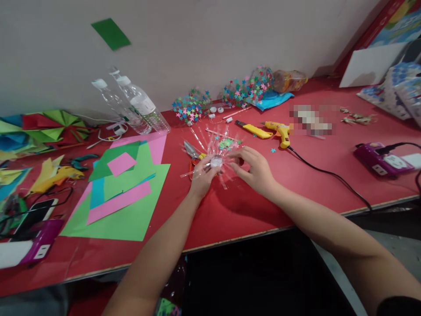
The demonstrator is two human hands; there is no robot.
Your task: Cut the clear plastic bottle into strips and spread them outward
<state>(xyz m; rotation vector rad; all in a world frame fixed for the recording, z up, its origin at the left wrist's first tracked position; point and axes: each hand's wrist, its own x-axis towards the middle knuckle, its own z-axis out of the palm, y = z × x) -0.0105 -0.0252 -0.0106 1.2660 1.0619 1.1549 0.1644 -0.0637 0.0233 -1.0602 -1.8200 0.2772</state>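
A clear plastic bottle top cut into splayed strips (215, 151), with a white cap at its centre, rests on the red table (250, 210). My left hand (201, 177) grips it from the left, fingers curled by the cap. My right hand (255, 169) pinches the strips on its right side. Small coloured star stickers (226, 143) cling to the far strips. Scissors (192, 152) lie just behind my left hand.
Green, pink and blue paper sheets (121, 193) lie left. Two clear bottles (138, 105), star-covered bottle flowers (192, 105), a yellow cutter (254, 129) and a yellow glue gun (279, 131) with black cord sit behind. Purple power strips (381, 160) stand right and left.
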